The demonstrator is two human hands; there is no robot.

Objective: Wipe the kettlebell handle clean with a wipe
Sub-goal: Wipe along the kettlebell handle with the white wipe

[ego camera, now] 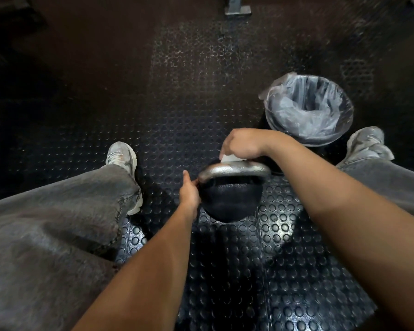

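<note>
Handle: I see the kettlebell (230,199) upright, its silver handle (233,170) running left-right.
Hands: my right hand (243,143) pinches the wipe (232,158) on it; my left hand (189,194) grips its left end.
Floor: black studded rubber floor (285,247), lined bin (308,108) beyond.

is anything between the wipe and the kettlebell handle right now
Nothing visible. The right hand holds the wipe directly against the silver handle, while the left hand steadies the kettlebell at its left side.

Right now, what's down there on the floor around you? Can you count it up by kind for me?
Kettlebell, silver handle: 1
White wipe, under the right hand: 1
Lined bin: 1
Pale shoes: 2
Hands, counting the left hand on the kettlebell's side: 2
Total: 7
</note>
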